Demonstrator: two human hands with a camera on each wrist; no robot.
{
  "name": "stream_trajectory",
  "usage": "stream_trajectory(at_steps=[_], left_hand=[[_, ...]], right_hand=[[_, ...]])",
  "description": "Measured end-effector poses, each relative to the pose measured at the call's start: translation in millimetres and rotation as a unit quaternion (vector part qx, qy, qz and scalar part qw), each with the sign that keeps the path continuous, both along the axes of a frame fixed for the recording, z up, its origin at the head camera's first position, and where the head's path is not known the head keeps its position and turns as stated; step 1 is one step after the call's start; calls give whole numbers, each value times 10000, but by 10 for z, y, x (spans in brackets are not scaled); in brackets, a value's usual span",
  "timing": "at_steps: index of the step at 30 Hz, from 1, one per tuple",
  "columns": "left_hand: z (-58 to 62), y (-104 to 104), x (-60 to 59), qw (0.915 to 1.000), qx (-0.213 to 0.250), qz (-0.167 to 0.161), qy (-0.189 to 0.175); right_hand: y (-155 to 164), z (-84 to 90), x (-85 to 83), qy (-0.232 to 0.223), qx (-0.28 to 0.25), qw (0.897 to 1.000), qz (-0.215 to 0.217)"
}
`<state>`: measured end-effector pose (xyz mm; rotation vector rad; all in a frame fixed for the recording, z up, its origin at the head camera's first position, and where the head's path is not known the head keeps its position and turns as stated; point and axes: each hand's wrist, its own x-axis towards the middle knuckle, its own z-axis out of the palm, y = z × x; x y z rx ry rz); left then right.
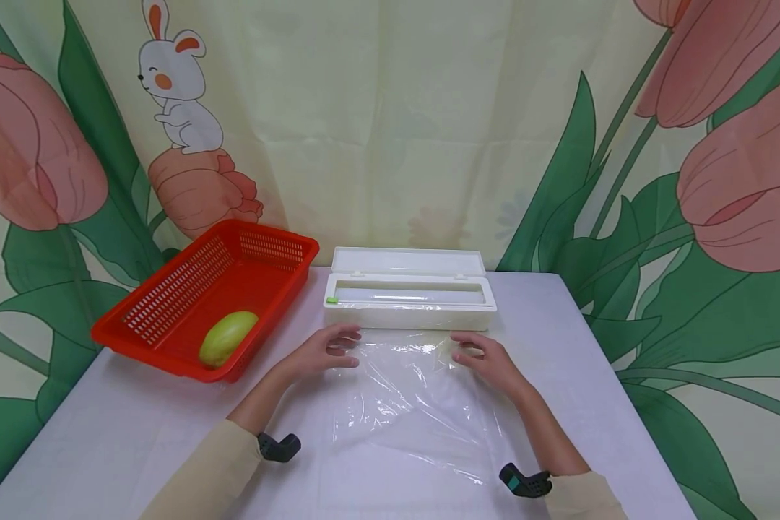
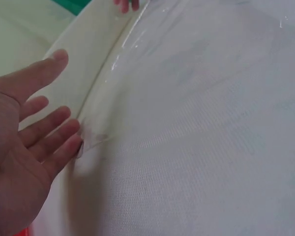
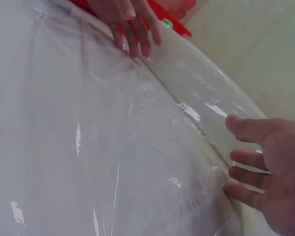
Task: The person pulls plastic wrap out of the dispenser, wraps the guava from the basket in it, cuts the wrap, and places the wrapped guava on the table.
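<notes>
A sheet of clear cling film [image 1: 416,408] lies wrinkled over the white table, running out from the front of a white cling film dispenser [image 1: 409,318]. The dispenser's lid [image 1: 408,261] is raised, and a film roll [image 1: 409,296] shows inside. My left hand [image 1: 327,350] is at the film's left edge, near the dispenser's front, fingers loosely bent. Opposite it, my right hand [image 1: 490,362] is by the film's right edge. In the wrist views, the left hand [image 2: 27,142] and right hand [image 3: 280,169] have spread fingers with nothing gripped; fingertips are close to the film.
At the left stands a red plastic basket [image 1: 162,354] with slotted sides, holding a yellow-green oval fruit [image 1: 229,338]. A small green slider [image 1: 332,300] sits at the dispenser's left end. Behind the table hangs a curtain [image 1: 390,144] printed with tulips and a rabbit.
</notes>
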<state>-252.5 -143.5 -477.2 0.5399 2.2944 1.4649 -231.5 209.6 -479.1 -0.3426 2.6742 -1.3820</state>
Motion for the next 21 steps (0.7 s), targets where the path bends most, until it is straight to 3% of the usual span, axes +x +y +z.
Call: stream_trajectory(at_steps=[2,8,15,21], left_hand=[[-80,-2,-35,9998,-8,210,10],[-136,2,-72,9975,-303,613,186],[-153,-3,-76,9912,-886,775,613],[-146,-7,-84,9796,-1603,945,758]], right_hand=[[17,-71,-33,9,180,9998,-114],[28,-140,-89,-41,720,9969,-301],[66,-157,-138,324,1209,9918,-241],[96,-171,-167,474,1901,9806,-93]])
